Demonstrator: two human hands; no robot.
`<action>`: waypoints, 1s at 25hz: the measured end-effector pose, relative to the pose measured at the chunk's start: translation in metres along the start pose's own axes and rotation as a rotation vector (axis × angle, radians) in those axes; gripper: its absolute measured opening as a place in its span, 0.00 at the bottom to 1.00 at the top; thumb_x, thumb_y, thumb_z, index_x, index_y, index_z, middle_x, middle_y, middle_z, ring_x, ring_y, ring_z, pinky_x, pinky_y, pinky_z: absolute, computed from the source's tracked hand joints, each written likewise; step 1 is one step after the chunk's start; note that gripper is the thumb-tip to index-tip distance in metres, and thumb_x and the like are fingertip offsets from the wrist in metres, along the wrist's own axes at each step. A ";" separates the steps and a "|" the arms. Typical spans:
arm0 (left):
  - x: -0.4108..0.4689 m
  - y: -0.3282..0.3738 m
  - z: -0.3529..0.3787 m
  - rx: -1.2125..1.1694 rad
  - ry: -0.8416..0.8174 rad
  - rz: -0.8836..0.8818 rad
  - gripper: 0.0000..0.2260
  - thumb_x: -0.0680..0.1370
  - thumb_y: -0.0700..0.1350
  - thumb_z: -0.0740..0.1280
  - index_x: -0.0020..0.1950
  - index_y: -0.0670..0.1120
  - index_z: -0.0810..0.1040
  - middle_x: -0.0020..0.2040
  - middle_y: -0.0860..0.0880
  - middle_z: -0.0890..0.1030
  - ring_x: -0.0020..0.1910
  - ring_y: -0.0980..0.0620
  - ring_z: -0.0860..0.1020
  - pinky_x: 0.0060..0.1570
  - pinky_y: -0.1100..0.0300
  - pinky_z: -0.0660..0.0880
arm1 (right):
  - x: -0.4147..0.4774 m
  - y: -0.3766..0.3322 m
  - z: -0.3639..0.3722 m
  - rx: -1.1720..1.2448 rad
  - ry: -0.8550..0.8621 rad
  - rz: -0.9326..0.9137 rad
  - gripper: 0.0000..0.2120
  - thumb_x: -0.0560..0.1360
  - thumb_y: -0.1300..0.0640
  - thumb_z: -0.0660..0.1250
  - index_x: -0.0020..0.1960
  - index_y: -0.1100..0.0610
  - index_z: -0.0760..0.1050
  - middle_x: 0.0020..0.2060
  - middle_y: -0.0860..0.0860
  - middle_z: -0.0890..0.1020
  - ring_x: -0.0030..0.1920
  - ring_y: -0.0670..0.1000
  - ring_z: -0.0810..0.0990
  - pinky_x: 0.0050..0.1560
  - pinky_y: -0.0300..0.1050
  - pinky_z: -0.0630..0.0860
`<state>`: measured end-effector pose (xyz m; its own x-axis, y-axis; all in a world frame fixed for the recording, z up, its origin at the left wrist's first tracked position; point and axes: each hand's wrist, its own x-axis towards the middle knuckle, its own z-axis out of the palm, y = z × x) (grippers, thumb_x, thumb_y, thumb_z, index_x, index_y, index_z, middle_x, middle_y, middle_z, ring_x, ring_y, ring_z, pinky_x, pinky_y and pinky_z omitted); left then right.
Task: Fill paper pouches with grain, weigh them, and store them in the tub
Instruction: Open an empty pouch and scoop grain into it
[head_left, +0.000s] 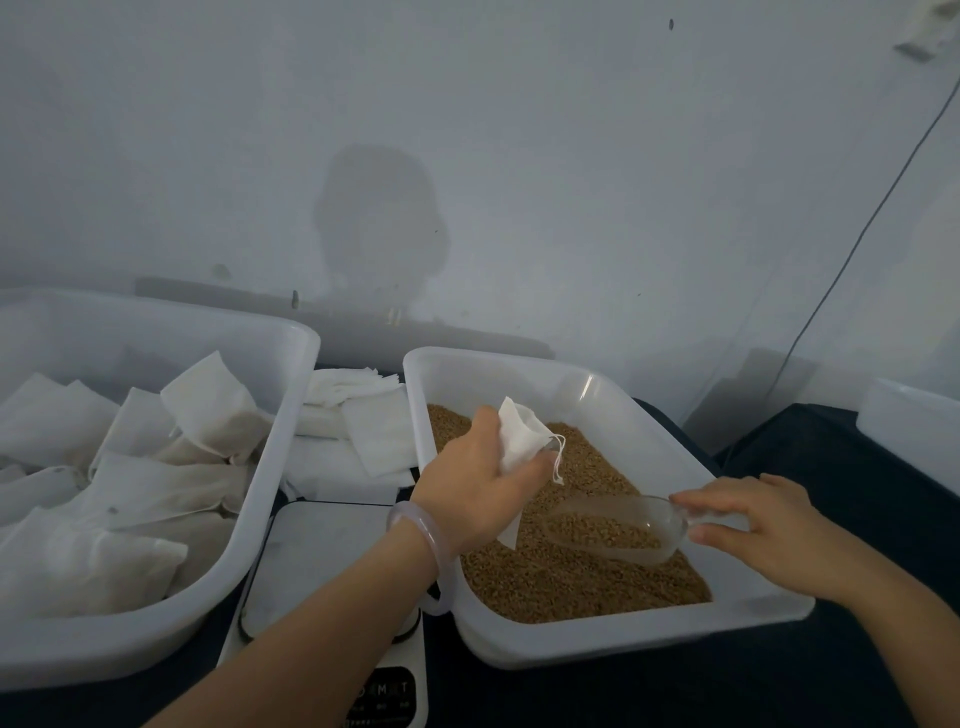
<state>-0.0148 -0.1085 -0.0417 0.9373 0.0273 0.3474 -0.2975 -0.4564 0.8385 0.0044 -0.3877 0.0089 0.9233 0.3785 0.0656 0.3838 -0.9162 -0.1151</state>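
Looking down from the head view, you hold an empty pouch (522, 436) in your left hand (478, 483) above the grain (571, 582). Your right hand (753, 525) pinches the handle of a clear scoop (618, 525), which is loaded with grain and lies low over the bed in the right tray (623, 644).

The risk, as I judge it, is a spill. The pouch mouth looks limp and barely open, with its drawstring dangling toward the scoop, so tipped grain could slide past the lip. Over the tray that costs little. If you drift toward the scale (322, 545) between the 2 containers, kernels could land on its platform and spoil the reading.

Your left fingers curl around the pouch's body, and the mouth end sticks out beyond them toward the scoop. Your right thumb and fingers close narrowly on the scoop handle. The tub (296, 384) at left already holds many filled pouches (208, 410).
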 end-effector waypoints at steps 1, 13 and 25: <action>0.000 0.000 0.000 0.017 -0.013 0.009 0.24 0.67 0.69 0.58 0.49 0.51 0.65 0.40 0.55 0.76 0.36 0.57 0.77 0.32 0.62 0.70 | 0.000 0.000 0.002 -0.054 -0.012 -0.008 0.14 0.75 0.46 0.64 0.56 0.31 0.65 0.50 0.29 0.72 0.57 0.35 0.69 0.72 0.49 0.45; 0.001 -0.001 0.001 0.172 -0.065 0.035 0.22 0.70 0.67 0.62 0.52 0.52 0.66 0.42 0.57 0.76 0.38 0.58 0.77 0.35 0.60 0.74 | -0.005 -0.005 -0.029 0.369 0.091 0.025 0.15 0.72 0.48 0.66 0.57 0.34 0.73 0.55 0.36 0.78 0.58 0.38 0.75 0.57 0.41 0.70; 0.000 0.002 0.002 0.276 -0.132 0.029 0.23 0.65 0.72 0.62 0.43 0.56 0.61 0.41 0.58 0.72 0.38 0.59 0.72 0.31 0.62 0.65 | 0.006 -0.020 -0.065 0.207 0.094 -0.138 0.17 0.68 0.47 0.66 0.56 0.37 0.77 0.51 0.33 0.81 0.53 0.34 0.77 0.56 0.41 0.71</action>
<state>-0.0148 -0.1107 -0.0411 0.9500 -0.0964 0.2969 -0.2806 -0.6800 0.6774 0.0015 -0.3754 0.0758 0.8602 0.4750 0.1858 0.5099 -0.8069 -0.2982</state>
